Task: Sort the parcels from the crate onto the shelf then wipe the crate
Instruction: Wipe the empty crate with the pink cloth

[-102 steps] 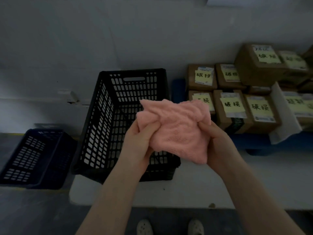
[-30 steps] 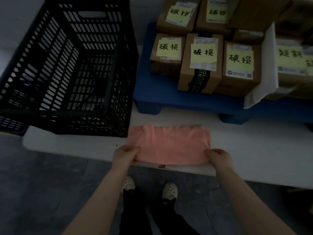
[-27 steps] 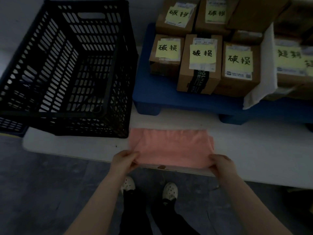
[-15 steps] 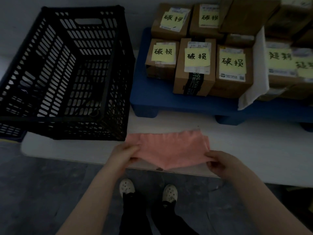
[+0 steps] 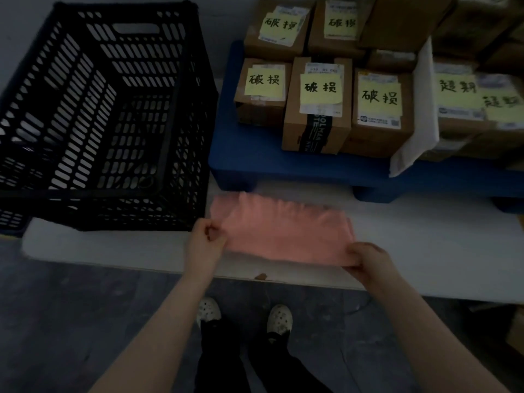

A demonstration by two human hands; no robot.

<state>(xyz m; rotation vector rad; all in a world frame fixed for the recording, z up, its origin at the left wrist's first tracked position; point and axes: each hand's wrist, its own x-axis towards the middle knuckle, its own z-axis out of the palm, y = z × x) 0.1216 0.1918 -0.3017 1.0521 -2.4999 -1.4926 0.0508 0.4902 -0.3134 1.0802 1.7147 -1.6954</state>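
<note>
**Both hands hold a pink cloth flat at the table edge**

A pink cloth (image 5: 286, 236) lies spread on the white table (image 5: 431, 251), in the lower middle of the frame, close to the table's near edge. The left hand (image 5: 205, 242) pinches the cloth's left edge with its fingers curled. The right hand (image 5: 368, 260) grips the near right corner, fingers folded round the fabric. Between the two hands the cloth is pulled fairly flat, with light wrinkles along its far edge.

The black crate (image 5: 99, 195) fills the upper left of the frame, standing upright on the table. Its near right corner is just beside the cloth's far left corner.

In the upper right, brown parcels (image 5: 317, 109) with yellow handwritten notes are stacked on a blue shelf (image 5: 255, 163) that rests on the table behind the cloth. A white sheet (image 5: 419, 114) stands among them, leaning to one side.

At the bottom centre, a pair of light shoes (image 5: 208, 312) stands on the grey floor (image 5: 71, 321).
</note>
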